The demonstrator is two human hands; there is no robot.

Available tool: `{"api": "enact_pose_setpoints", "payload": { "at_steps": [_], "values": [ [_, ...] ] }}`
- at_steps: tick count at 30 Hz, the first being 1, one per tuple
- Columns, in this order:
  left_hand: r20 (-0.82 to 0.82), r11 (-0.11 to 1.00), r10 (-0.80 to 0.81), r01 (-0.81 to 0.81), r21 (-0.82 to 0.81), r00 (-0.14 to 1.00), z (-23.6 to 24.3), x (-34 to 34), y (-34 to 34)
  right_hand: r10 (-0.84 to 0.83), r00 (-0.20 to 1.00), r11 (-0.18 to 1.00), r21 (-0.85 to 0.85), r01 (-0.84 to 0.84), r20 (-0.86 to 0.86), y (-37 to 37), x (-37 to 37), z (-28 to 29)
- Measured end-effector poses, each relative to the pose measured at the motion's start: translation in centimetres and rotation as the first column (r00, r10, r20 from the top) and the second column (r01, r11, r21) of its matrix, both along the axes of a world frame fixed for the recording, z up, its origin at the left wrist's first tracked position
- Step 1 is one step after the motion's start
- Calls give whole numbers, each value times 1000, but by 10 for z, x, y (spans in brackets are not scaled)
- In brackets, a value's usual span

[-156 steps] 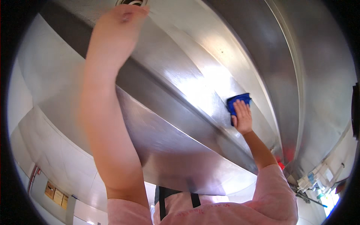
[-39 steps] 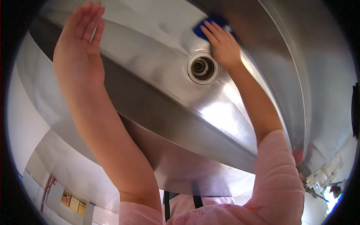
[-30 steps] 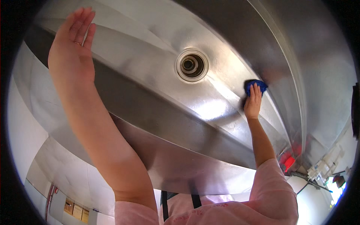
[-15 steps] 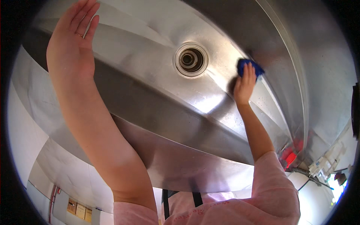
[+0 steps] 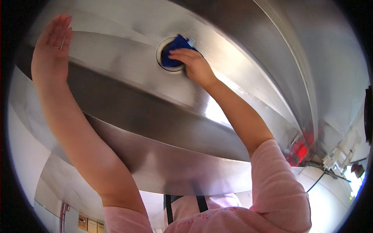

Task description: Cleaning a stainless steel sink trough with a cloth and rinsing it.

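Note:
My right hand [image 5: 194, 64] holds a blue cloth [image 5: 176, 41] against the round drain [image 5: 159, 56] of a stainless steel sink [image 5: 132, 93], its fingers curved over the cloth. The cloth hides much of the drain opening. My left hand [image 5: 52, 50] is at the upper left of the sink, open and apparently empty, palm showing and fingers stretched out side by side, a thin ring on one finger. Whether it touches the steel is hard to tell.
The sink's long curved front edge [image 5: 163, 143] runs below my arms. At the lower right are a red object [image 5: 301, 153], white items [image 5: 336, 159] with dark cables and a bright area. Cardboard-coloured boxes [image 5: 93, 225] show small at the lower left.
My right hand and cloth have moved left and up from the sink's right slope onto the drain. My left hand appears slightly lower and further left, as the view has shifted.

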State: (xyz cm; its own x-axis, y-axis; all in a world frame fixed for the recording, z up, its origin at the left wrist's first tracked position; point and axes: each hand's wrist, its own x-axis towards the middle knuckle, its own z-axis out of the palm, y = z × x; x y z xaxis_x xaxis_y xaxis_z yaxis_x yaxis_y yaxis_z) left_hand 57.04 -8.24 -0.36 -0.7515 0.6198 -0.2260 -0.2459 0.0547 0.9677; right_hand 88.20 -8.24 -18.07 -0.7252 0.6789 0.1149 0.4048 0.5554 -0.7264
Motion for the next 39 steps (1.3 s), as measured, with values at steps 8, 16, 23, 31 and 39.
{"api": "enact_pose_setpoints", "payload": {
  "at_steps": [8, 16, 23, 31, 39],
  "values": [
    [-119, 994, -76, 66, -83, 990, 12, 30, 8, -881, 393, 331, -253, 909, 262, -84, 265, 25],
    [-101, 991, -96, 86, -98, 990, 12, 42, 11, -960, -116, 7, 434, 901, 256, -95, 371, -57],
    [-79, 996, -76, 72, -49, 994, 7, 21, 9, -873, 461, 485, 380, 788, 159, -59, 188, -35],
    [-5, 990, -140, 140, -15, 990, 5, 38, 7, -491, 855, 868, 179, 463, 170, -57, 65, -2],
    [11, 962, -258, 258, -94, 966, -18, 0, 8, -616, 762, 318, -948, 10, -199, -43, 1, 46]
  ]
}}
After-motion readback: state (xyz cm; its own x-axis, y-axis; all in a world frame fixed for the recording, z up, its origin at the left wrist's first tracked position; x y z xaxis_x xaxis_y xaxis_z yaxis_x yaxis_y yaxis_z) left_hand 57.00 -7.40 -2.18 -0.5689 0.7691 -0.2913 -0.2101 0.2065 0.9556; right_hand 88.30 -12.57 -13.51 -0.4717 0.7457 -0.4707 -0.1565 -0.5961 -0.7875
